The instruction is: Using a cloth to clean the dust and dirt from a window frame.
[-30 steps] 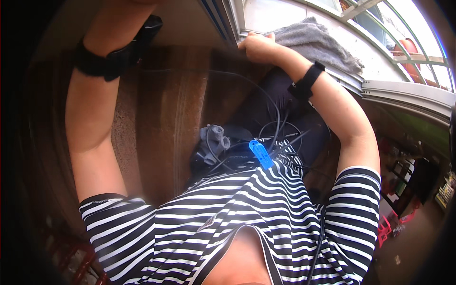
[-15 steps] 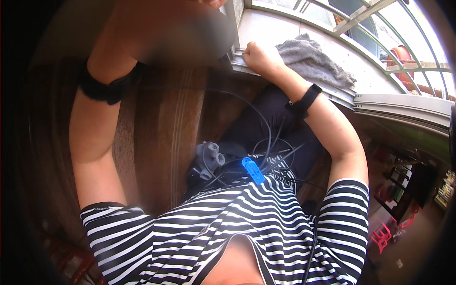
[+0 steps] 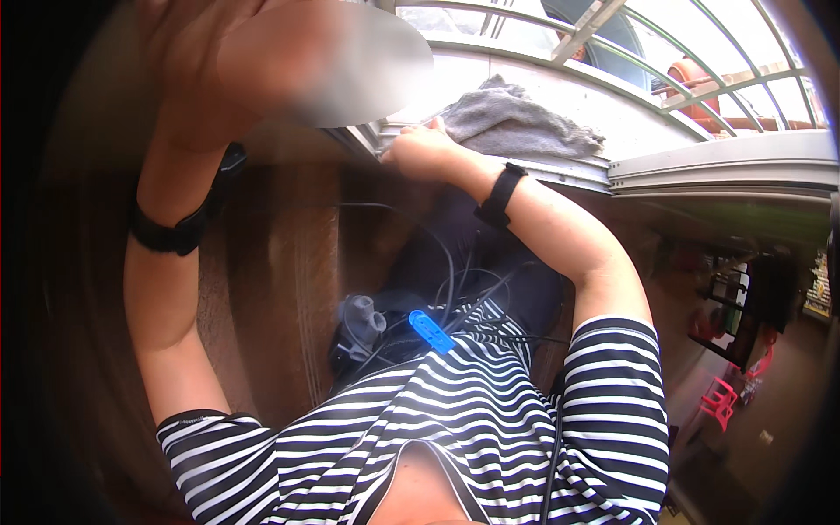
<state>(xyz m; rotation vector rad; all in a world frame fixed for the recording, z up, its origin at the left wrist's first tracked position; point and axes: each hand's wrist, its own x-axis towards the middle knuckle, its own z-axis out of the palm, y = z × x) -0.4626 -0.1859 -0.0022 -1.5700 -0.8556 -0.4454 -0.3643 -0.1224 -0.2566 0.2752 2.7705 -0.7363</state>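
Note:
My left hand (image 3: pixel 188 66) is raised at the upper left, partly cut off by the top edge and partly covered by a smeared oval patch. Its visible fingers look stretched out; whether they touch a surface I cannot tell. My right hand (image 3: pixel 422 153) is closed, its fingers curled at the corner of the pale window frame (image 3: pixel 372 140). What lies inside those fingers is hidden. Just beyond my right hand, a crumpled grey cloth (image 3: pixel 521 122) lies on the white sill (image 3: pixel 612 114).
Metal window bars (image 3: pixel 586 35) cross the far side, with an orange-brown pot (image 3: pixel 691 83) behind them. Brown wood (image 3: pixel 293 254) lies on the left. Black cables (image 3: pixel 451 254) and a blue clip (image 3: pixel 430 331) are at my shirt front. A pink stool (image 3: pixel 717 402) stands at right.
The window, cloth and sill have shifted left in the picture. My right hand has moved left and down in the picture, still closed near the frame corner. More of my left hand shows.

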